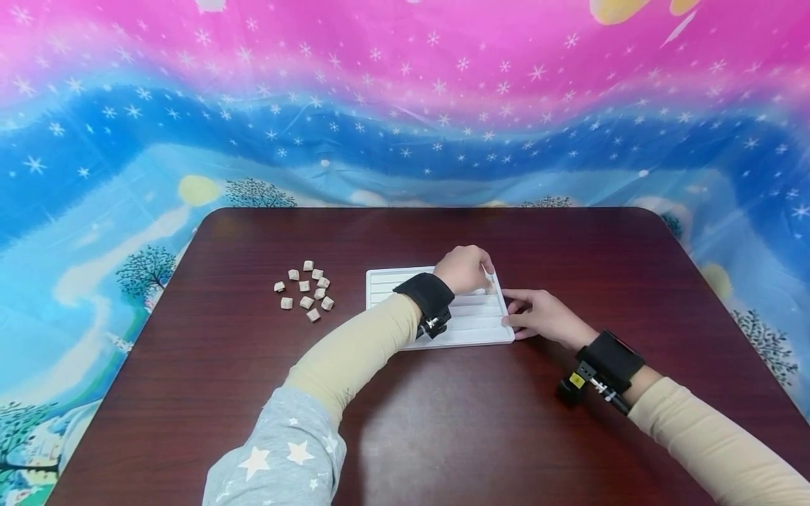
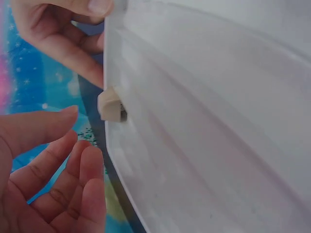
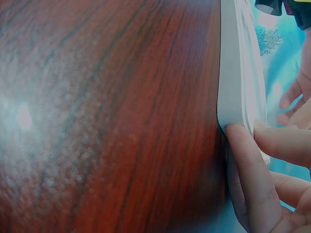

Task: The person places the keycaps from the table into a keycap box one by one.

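A white ridged tray lies on the table, with long parallel slots running across it. Near its right end sits one small beige letter tile, close to the inside of the rim. My left hand hovers over that end; in the left wrist view its thumb and fingers are apart, just beside the tile, with nothing between them. At the tray's right side my right hand holds the edge, thumb on the rim and fingers against the outer wall near the corner. My left forearm hides part of the tray.
Several loose beige tiles are scattered to the left of the tray. The dark wooden table ends at a colourful patterned cloth behind. Each wrist wears a black camera strap.
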The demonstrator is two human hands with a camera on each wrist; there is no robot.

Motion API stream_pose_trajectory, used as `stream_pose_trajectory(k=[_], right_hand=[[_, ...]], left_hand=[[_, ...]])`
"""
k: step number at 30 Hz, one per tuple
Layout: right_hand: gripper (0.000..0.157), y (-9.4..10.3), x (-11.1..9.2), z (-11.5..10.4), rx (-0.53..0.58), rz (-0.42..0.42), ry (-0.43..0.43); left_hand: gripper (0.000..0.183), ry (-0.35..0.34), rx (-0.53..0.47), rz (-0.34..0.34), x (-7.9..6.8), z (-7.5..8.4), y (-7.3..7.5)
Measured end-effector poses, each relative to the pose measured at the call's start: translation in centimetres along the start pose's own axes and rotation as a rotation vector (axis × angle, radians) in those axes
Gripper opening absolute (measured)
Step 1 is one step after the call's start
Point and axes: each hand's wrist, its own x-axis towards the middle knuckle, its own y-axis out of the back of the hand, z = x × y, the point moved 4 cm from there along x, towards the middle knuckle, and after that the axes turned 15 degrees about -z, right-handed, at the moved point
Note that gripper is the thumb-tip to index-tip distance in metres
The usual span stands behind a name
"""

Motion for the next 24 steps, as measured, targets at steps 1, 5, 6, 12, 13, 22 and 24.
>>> stream_pose_trajectory(k=[1, 5, 6, 12, 13, 22, 24], right_hand=[[0.069, 0.0, 0.0, 0.0, 0.0, -0.001, 0.0], [0.069, -0.1, 0.0, 0.0, -0.002, 0.0, -0.001], [0.068, -0.1, 0.0, -0.1, -0.005, 0.001, -0.001], [0.07, -0.1, 0.0, -0.3, -0.012, -0.002, -0.008], [0.07, -0.1, 0.1, -0.3, -0.011, -0.004, -0.009], [0.071, 0.0, 0.1, 0.2, -0.024, -0.004, -0.016], [0.072, 0.1, 0.1, 0.2, -0.024, -0.002, -0.017]], left_hand=[[0.017, -0.01, 0.005, -0.004, -0.2, 0.0, 0.1], [0.016, -0.079, 0.067, -0.017, -0.9, 0.0, 0.5], [0.017, -0.099, 0.082, -0.021, -1.2, 0.0, 0.6], [0.023, -0.18, 0.137, -0.023, -3.1, -0.9, 1.4], [0.023, -0.187, 0.141, -0.019, -3.5, -1.1, 1.6], [0.022, -0.221, 0.175, 0.037, -7.5, -4.2, 3.8], [0.022, -0.216, 0.171, 0.051, -8.4, -5.2, 4.4]])
